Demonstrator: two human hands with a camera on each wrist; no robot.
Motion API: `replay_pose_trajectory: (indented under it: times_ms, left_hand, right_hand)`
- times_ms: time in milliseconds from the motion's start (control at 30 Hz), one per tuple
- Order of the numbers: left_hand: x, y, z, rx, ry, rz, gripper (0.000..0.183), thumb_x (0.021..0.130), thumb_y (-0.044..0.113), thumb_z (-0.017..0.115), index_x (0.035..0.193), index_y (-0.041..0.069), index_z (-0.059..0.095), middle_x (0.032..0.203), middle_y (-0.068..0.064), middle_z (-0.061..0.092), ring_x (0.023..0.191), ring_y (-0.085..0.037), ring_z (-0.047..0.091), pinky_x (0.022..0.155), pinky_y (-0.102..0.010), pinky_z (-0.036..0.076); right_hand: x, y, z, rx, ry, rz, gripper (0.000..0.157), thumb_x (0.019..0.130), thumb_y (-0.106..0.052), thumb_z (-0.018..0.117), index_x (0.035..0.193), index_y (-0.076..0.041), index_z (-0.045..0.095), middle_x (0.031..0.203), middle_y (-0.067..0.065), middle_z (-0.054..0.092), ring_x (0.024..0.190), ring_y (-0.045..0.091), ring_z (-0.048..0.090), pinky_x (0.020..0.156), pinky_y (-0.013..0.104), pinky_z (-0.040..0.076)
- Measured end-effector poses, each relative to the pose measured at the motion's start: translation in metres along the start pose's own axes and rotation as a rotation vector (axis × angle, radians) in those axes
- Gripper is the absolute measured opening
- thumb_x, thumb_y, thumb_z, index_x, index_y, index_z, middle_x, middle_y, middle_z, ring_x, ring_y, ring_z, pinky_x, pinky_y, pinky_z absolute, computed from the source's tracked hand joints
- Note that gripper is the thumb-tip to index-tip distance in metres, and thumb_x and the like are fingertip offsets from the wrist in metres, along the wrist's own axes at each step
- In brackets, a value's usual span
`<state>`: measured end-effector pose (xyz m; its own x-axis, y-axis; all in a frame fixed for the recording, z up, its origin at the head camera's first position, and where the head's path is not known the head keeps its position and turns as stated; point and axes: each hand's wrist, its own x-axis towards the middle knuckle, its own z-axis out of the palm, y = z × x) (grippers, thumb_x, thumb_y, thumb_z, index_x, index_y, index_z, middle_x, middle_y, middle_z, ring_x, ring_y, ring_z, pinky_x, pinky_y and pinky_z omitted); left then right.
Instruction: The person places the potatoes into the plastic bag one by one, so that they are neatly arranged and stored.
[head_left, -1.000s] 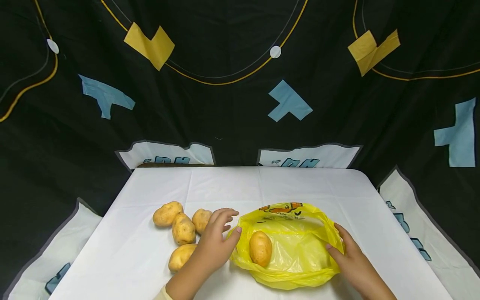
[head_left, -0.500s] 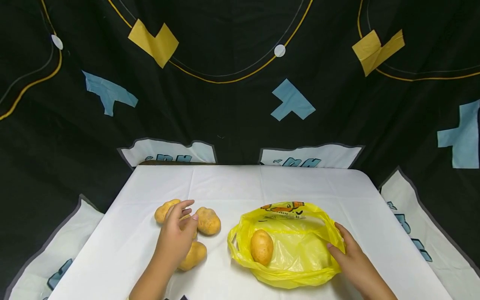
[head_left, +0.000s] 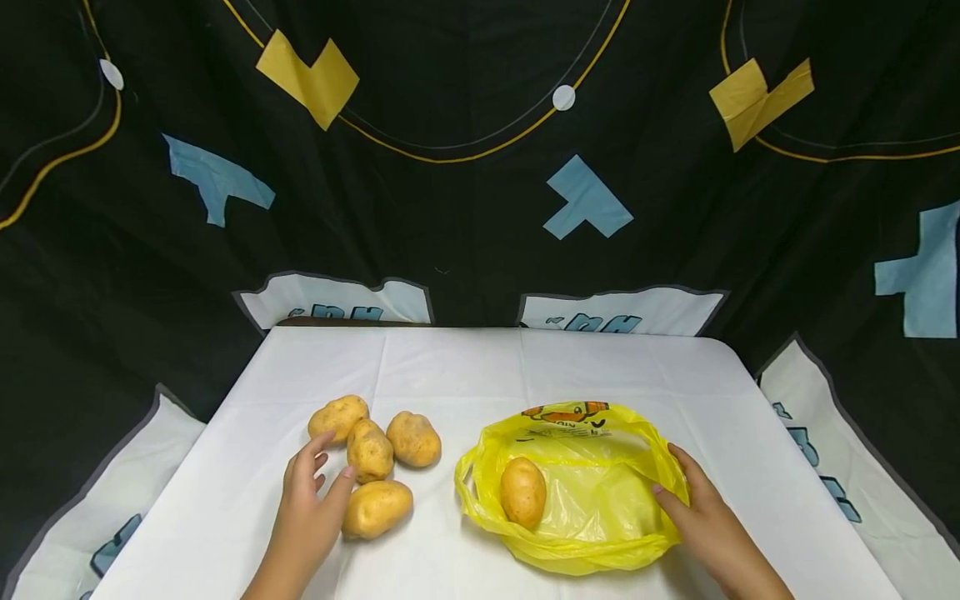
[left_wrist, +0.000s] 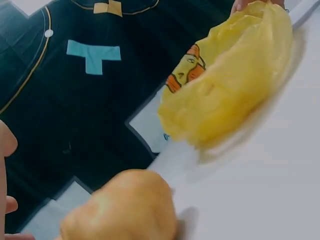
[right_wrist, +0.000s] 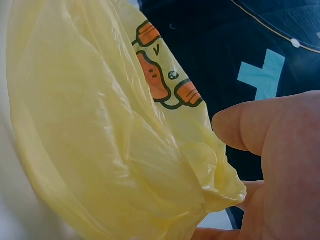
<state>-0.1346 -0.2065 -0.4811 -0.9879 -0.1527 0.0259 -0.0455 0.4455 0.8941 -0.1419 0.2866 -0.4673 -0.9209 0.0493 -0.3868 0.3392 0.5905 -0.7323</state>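
My left hand (head_left: 306, 505) hovers at the left of the loose potatoes, fingers parted and nothing between them. Closest to it are a front potato (head_left: 378, 509) and a middle potato (head_left: 370, 451); behind lie a back potato (head_left: 338, 417) and a right-hand potato (head_left: 414, 439). In the left wrist view a potato (left_wrist: 125, 207) shows large beside the fingers. A yellow plastic bag (head_left: 600, 546) spreads wide-mouthed on the table, with one potato (head_left: 523, 493) inside at its left. My right hand (head_left: 701, 517) holds the bag's right rim, thumb inside and fingers outside.
A white cloth covers the table (head_left: 450, 367). Beyond its far edge hangs a black curtain (head_left: 465, 225) with yellow and blue patches. An orange cartoon print (right_wrist: 155, 80) marks the bag's far side.
My left hand has moved away from the bag's left rim, leftward across the potatoes to their left side. The right hand keeps its hold on the bag.
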Motion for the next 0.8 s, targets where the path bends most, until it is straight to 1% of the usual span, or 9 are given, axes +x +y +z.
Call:
replay_pose_trajectory:
  times_ms: [100, 233, 300, 400, 467, 633, 733, 800]
  left_hand:
    - [-0.005, -0.009, 0.001, -0.027, -0.01, -0.009, 0.066, 0.108, 0.023, 0.057, 0.162, 0.006, 0.023, 0.166, -0.024, 0.02, 0.152, -0.046, 0.028, 0.12, -0.065, 0.03]
    - [-0.01, -0.017, 0.006, -0.039, -0.04, -0.024, 0.067, 0.109, 0.022, 0.055, 0.163, 0.007, 0.019, 0.168, -0.023, 0.018, 0.152, -0.048, 0.026, 0.12, -0.065, 0.031]
    - [-0.012, -0.019, 0.009, -0.046, -0.047, -0.012, 0.067, 0.109, 0.022, 0.055, 0.163, 0.008, 0.018, 0.168, -0.022, 0.018, 0.152, -0.048, 0.026, 0.119, -0.065, 0.031]
    - [-0.013, -0.02, 0.014, -0.055, -0.047, 0.026, 0.068, 0.108, 0.023, 0.057, 0.163, 0.009, 0.019, 0.167, -0.023, 0.017, 0.152, -0.049, 0.026, 0.118, -0.067, 0.032]
    - [-0.013, -0.02, 0.018, -0.05, -0.052, 0.042, 0.071, 0.108, 0.025, 0.06, 0.163, 0.009, 0.018, 0.166, -0.025, 0.015, 0.151, -0.05, 0.025, 0.118, -0.068, 0.032]
    - [-0.015, -0.021, 0.025, -0.038, -0.083, 0.006, 0.082, 0.103, 0.034, 0.068, 0.162, 0.01, 0.017, 0.165, -0.026, 0.013, 0.15, -0.05, 0.024, 0.118, -0.069, 0.03]
    - [-0.015, -0.022, 0.027, -0.039, -0.095, -0.022, 0.086, 0.099, 0.036, 0.073, 0.161, 0.011, 0.019, 0.165, -0.026, 0.013, 0.15, -0.051, 0.024, 0.119, -0.07, 0.029]
    - [-0.015, -0.022, 0.029, -0.028, -0.099, -0.039, 0.088, 0.097, 0.039, 0.075, 0.16, 0.012, 0.021, 0.164, -0.025, 0.013, 0.15, -0.051, 0.024, 0.118, -0.071, 0.029]
  right_hand:
    - [0.0, -0.001, 0.0, -0.003, 0.005, 0.001, 0.088, 0.108, -0.048, 0.051, 0.169, -0.02, -0.005, 0.174, 0.024, -0.001, 0.157, 0.054, 0.003, 0.118, 0.076, 0.015]
    - [-0.001, -0.001, 0.001, 0.01, 0.006, -0.001, 0.087, 0.108, -0.048, 0.051, 0.169, -0.02, -0.004, 0.174, 0.023, 0.0, 0.157, 0.054, 0.003, 0.118, 0.076, 0.015]
    - [-0.002, 0.0, 0.001, 0.009, 0.008, -0.005, 0.087, 0.108, -0.048, 0.051, 0.169, -0.02, -0.004, 0.174, 0.024, 0.001, 0.157, 0.054, 0.004, 0.118, 0.076, 0.016]
    - [-0.002, 0.001, 0.002, 0.011, 0.014, -0.008, 0.087, 0.108, -0.047, 0.051, 0.169, -0.02, -0.004, 0.174, 0.024, 0.001, 0.157, 0.054, 0.005, 0.118, 0.076, 0.016]
    - [-0.003, 0.001, 0.002, 0.009, 0.016, -0.011, 0.086, 0.108, -0.046, 0.051, 0.169, -0.02, -0.004, 0.174, 0.025, 0.002, 0.156, 0.055, 0.005, 0.118, 0.076, 0.016]
    - [-0.003, 0.002, 0.003, 0.024, 0.007, 0.004, 0.086, 0.108, -0.047, 0.051, 0.169, -0.019, -0.003, 0.174, 0.025, 0.002, 0.156, 0.055, 0.006, 0.117, 0.076, 0.017]
    - [-0.002, 0.003, 0.003, 0.033, 0.001, 0.017, 0.086, 0.108, -0.048, 0.051, 0.169, -0.019, -0.002, 0.174, 0.024, 0.003, 0.156, 0.054, 0.007, 0.117, 0.076, 0.019]
    - [-0.002, 0.003, 0.003, 0.029, 0.004, 0.011, 0.086, 0.108, -0.049, 0.051, 0.169, -0.019, -0.002, 0.174, 0.025, 0.003, 0.156, 0.055, 0.007, 0.116, 0.076, 0.019]
